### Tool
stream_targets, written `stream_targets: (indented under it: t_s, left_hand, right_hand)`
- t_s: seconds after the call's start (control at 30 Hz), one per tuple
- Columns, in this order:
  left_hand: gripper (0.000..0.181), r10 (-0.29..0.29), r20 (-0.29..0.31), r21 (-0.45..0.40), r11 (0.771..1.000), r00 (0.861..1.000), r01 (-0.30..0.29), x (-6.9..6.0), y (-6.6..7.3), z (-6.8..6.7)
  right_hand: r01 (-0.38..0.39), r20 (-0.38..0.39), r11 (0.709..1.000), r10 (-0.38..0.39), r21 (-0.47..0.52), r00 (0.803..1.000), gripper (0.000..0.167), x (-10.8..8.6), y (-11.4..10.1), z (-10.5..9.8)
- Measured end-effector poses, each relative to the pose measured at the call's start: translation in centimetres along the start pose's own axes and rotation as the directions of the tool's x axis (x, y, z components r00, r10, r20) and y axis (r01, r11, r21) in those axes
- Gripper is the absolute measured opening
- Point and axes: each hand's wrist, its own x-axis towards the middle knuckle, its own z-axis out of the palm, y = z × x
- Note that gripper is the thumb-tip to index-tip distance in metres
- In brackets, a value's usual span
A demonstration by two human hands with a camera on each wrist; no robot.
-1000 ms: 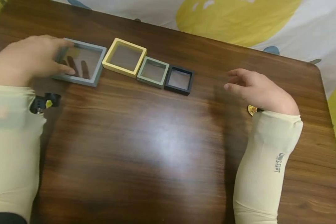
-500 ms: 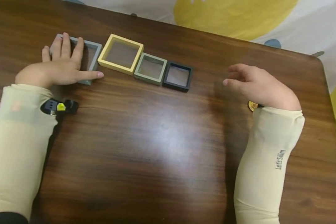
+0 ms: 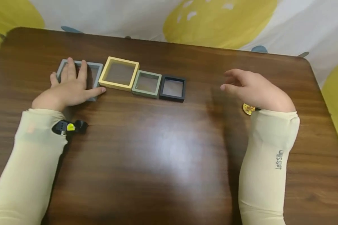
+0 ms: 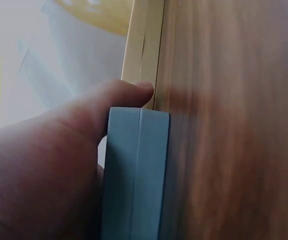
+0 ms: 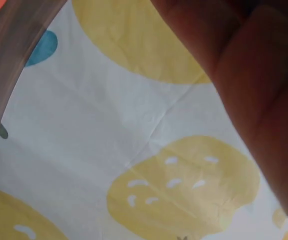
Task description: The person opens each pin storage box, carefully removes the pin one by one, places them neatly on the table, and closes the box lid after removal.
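My left hand (image 3: 70, 92) lies over the blue-grey frame (image 3: 97, 78) at the left end of a row, its fingers spread and the thumb reaching past the front right corner. In the left wrist view, the thumb of that hand (image 4: 43, 160) shows beside the blue-grey frame (image 4: 136, 170), close to the yellow frame (image 4: 145, 45). To the right follow a yellow frame (image 3: 119, 73), a smaller green frame (image 3: 147, 83) and a black frame (image 3: 173, 88), each with a clear film window. My right hand (image 3: 259, 89) holds nothing, fingers loosely bent, right of the row.
The frames lie on a brown wood-grain table (image 3: 157, 175) with rounded corners. Beyond its back edge hangs a white cloth (image 3: 121, 18) with yellow patterns. A round gold-coloured item (image 3: 248, 109) shows beside the right wrist. A black wrist camera (image 3: 80, 126) sits by the left sleeve.
My left hand has shifted right from the left side of the blue-grey frame and now lies spread over it. The head view has tilted upward. My right hand keeps its pose.
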Motion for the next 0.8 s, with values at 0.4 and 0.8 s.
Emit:
stream_targets:
  t_s: [0.4, 0.8]
  left_hand:
    - [0.110, 0.057, 0.010, -0.018, 0.998, 0.998, -0.057, 0.8, -0.4, 1.8]
    - [0.082, 0.125, 0.057, -0.008, 0.992, 0.991, -0.124, 2.2, 2.9, 0.9]
  right_hand:
    - [0.060, -0.102, 0.994, -0.051, 0.086, 0.993, 0.062, 0.9, 0.6, 0.4]
    - [0.066, -0.097, 0.994, -0.075, -0.086, 0.992, 0.065, 3.3, -2.2, 1.5]
